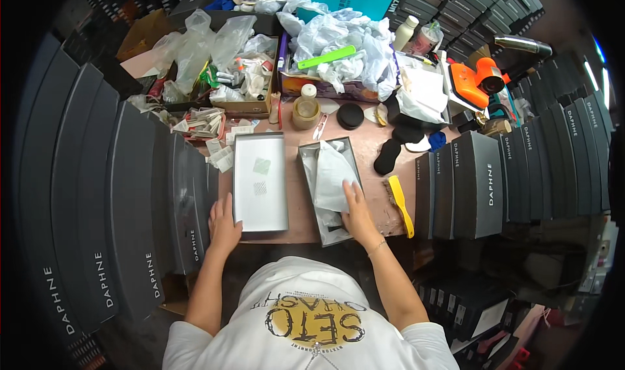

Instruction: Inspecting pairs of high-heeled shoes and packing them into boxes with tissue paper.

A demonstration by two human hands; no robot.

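Note:
A shoe box lid (260, 204), white inside with a pale green patch and a small printed patch, lies inside-up on the table. My left hand (224, 225) is at its near left corner, fingers along the outer side and thumb over the rim. To the right stands an open dark grey shoe box (329, 238), slightly turned. White tissue paper (335, 178) in it wraps something hidden. On that paper and the box's right side rests my right hand (357, 213), its fingers spread.
A yellow-handled brush (402, 207) and black insoles (387, 156) lie to the right. Behind are a glue jar (306, 113), a round black tin (350, 116), a carton of crumpled paper (338, 86) and an orange tape dispenser (470, 86). Dark shoe boxes (130, 200) line both sides.

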